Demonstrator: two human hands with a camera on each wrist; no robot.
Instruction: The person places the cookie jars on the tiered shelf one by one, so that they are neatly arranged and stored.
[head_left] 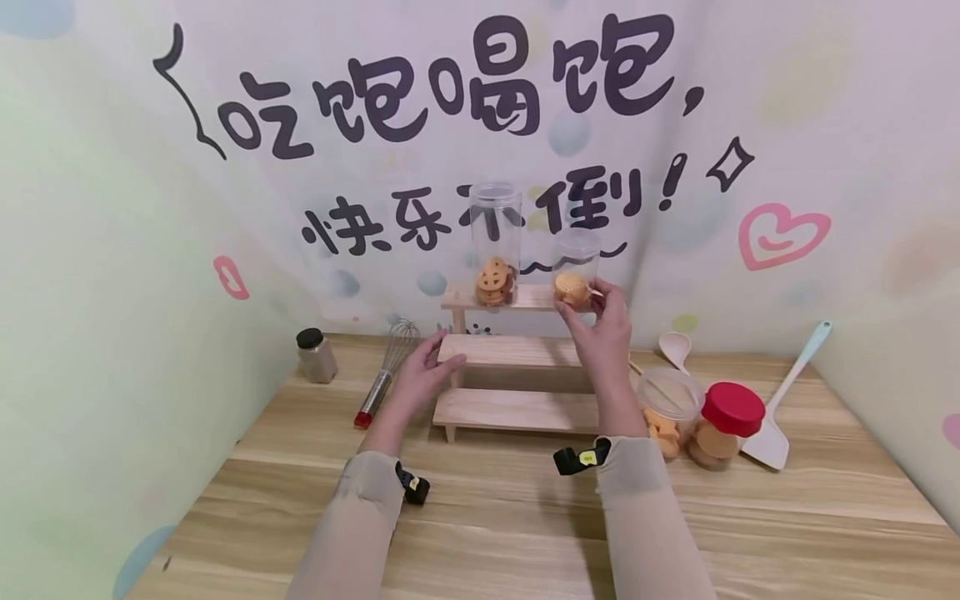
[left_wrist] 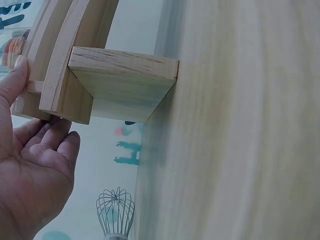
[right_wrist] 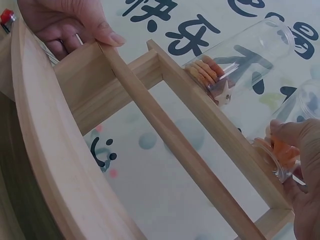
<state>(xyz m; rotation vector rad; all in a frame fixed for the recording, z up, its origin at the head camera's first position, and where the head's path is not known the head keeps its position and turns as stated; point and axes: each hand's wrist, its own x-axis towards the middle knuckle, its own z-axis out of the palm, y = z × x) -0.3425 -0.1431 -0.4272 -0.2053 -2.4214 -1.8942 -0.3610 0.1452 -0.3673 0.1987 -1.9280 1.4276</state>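
Note:
A wooden three-tier stand (head_left: 517, 408) stands on the table. My left hand (head_left: 420, 375) grips the left end of its middle board, the thumb on top, as the thumb (right_wrist: 107, 32) in the right wrist view also shows. On the top board, at the right, my right hand (head_left: 600, 329) holds a short clear jar (head_left: 576, 250) low down, between thumb and fingers. Orange-brown cookies (head_left: 572, 288) lie at the bottom of this jar. A taller clear jar (head_left: 495, 225) with cookies (right_wrist: 205, 70) stands on the top board to its left.
A whisk (head_left: 386, 367) and a black-lidded shaker (head_left: 317, 357) are left of the stand. To the right are an open-looking clear jar of cookies (head_left: 663, 429), a red-lidded jar (head_left: 723, 425), a ladle (head_left: 676, 348) and a spatula (head_left: 780, 412). A printed curtain (head_left: 375, 292) hangs behind.

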